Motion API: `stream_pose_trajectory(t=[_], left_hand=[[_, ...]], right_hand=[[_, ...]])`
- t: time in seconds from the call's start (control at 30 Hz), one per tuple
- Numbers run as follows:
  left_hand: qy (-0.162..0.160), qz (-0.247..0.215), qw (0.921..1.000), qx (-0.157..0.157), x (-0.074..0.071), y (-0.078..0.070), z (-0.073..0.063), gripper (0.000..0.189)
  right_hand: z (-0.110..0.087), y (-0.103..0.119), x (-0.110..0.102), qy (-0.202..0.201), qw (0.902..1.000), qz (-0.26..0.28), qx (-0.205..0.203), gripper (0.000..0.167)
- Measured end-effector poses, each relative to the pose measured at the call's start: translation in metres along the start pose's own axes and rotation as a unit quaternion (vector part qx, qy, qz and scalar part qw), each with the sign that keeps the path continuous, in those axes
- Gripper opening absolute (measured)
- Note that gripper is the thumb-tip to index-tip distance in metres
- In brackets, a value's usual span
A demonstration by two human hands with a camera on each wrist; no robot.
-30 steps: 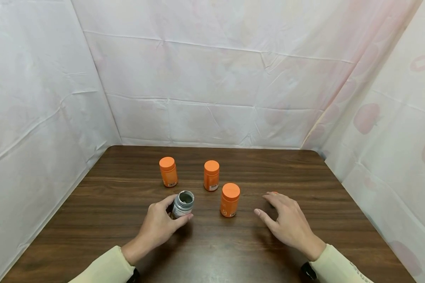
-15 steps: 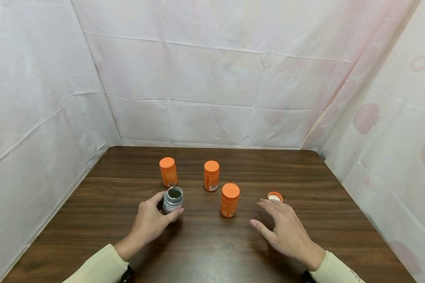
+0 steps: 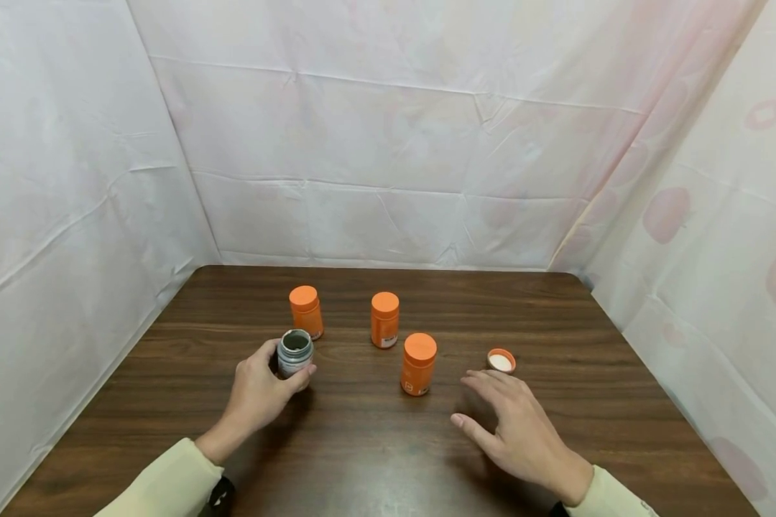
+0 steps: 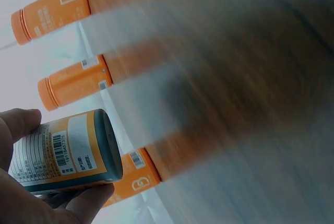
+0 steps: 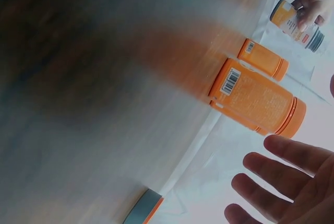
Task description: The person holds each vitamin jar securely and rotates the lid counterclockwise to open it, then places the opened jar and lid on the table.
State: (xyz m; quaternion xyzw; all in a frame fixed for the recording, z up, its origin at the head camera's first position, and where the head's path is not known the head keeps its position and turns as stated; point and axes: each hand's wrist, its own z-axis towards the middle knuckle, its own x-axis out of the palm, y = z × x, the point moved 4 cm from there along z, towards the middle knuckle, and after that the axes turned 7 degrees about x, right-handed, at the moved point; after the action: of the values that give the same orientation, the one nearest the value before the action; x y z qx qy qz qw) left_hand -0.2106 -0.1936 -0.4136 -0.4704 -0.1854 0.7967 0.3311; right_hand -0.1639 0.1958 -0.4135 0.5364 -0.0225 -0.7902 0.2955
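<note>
My left hand (image 3: 257, 388) grips an uncapped dark grey-green bottle (image 3: 295, 359) with a yellow and white label, thumb on one side and fingers on the other. Its mouth faces up and its base (image 4: 110, 145) is held above the table. Just behind it stands a capped orange bottle (image 3: 305, 310), partly covered by it. Two more capped orange bottles, one at the back (image 3: 384, 321) and one nearer (image 3: 418, 365), stand upright between the hands. My right hand (image 3: 524, 431) hovers with straight, spread fingers, holding nothing. Beyond its fingertips lies an upturned cap (image 3: 501, 361) with a white liner.
The dark wood table (image 3: 388, 452) reaches back to a pale cloth wall (image 3: 375, 222). More cloth hangs along the left (image 3: 84, 215) and right (image 3: 718, 287) sides.
My left hand has carried the uncapped bottle leftward and a little farther back. The right hand has drawn slightly toward me and left, uncovering the cap. The orange bottles stay put.
</note>
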Motion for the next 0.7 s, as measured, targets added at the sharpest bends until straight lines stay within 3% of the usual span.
stream_pose_trajectory(t=[0.7], left_hand=[[0.001, 0.028, 0.9974, -0.067, -0.024, 0.025, 0.019, 0.064]], right_hand=[[-0.006, 0.015, 0.001, 0.000, 0.9987, 0.016, -0.048, 0.051]])
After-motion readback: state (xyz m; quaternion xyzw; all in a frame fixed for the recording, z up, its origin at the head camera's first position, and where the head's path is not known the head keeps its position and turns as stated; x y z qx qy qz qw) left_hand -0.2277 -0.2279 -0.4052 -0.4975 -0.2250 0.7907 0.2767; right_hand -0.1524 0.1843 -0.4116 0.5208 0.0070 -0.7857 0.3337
